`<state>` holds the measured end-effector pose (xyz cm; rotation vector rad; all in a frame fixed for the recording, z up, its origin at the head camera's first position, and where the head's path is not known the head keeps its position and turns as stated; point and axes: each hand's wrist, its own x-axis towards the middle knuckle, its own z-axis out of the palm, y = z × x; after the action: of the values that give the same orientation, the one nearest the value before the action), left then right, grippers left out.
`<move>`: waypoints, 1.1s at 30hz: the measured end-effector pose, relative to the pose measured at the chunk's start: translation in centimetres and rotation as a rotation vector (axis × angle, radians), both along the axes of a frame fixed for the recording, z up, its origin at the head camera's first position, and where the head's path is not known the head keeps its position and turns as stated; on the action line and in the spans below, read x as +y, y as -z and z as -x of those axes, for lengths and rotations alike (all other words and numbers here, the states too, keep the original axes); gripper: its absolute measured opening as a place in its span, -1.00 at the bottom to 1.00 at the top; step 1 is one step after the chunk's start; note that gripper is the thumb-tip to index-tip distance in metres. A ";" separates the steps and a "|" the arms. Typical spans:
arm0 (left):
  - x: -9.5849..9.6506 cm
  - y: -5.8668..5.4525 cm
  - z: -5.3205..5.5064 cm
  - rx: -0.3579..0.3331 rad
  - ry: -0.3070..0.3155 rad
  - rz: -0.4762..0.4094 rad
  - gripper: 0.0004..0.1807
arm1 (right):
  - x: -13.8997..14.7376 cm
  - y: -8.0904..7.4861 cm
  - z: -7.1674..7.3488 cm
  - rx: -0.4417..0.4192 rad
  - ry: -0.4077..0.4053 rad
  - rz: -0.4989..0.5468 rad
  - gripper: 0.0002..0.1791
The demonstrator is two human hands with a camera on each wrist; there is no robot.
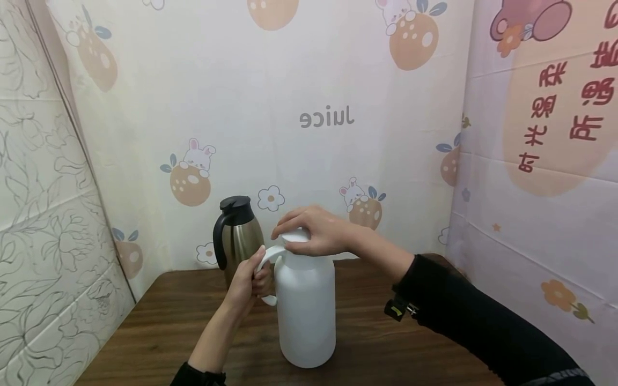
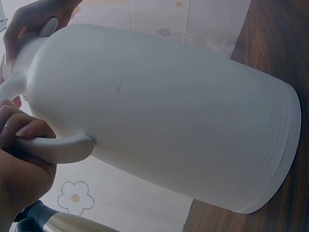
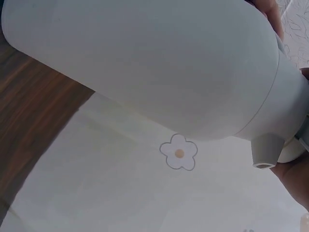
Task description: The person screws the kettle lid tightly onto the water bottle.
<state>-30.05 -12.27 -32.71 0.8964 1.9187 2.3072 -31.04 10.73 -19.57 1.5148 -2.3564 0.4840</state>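
A tall white thermos jug [image 1: 306, 313] stands upright on the wooden table. Its handle [image 1: 273, 253] points left, and my left hand [image 1: 247, 281] grips it with curled fingers. Over the top, my right hand [image 1: 322, 230] holds the white lid [image 1: 295, 236], thumb on the near side and fingers on the far side. The left wrist view shows the jug's smooth body [image 2: 159, 111] and the lower end of the handle [image 2: 63, 149]. A short spout [image 3: 267, 151] juts from the neck in the right wrist view. The right palm hides part of the lid.
Behind my left hand stands a bronze-coloured steel thermos jug [image 1: 247, 238] with a black lid and handle. The brown wooden table [image 1: 386, 332] ends at a printed cloth backdrop [image 1: 232, 107], with cloth walls on both sides.
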 end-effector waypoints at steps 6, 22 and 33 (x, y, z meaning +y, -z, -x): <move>0.0 0.1 0.0 -0.017 -0.009 0.007 -0.38 | -0.6 0.1 -0.5 -0.018 0.069 0.016 -0.72; 0.0 -0.2 -0.1 0.005 -0.010 0.007 -0.39 | -3.2 0.2 -2.8 0.024 0.392 0.067 -0.83; 0.0 0.0 0.0 0.006 -0.021 0.015 -0.39 | -3.4 -0.3 -3.6 -0.022 0.472 0.007 -0.60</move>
<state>-30.08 -12.23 -32.76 0.8878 1.9544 2.3007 -27.44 7.35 -19.23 0.9013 -2.6066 0.3894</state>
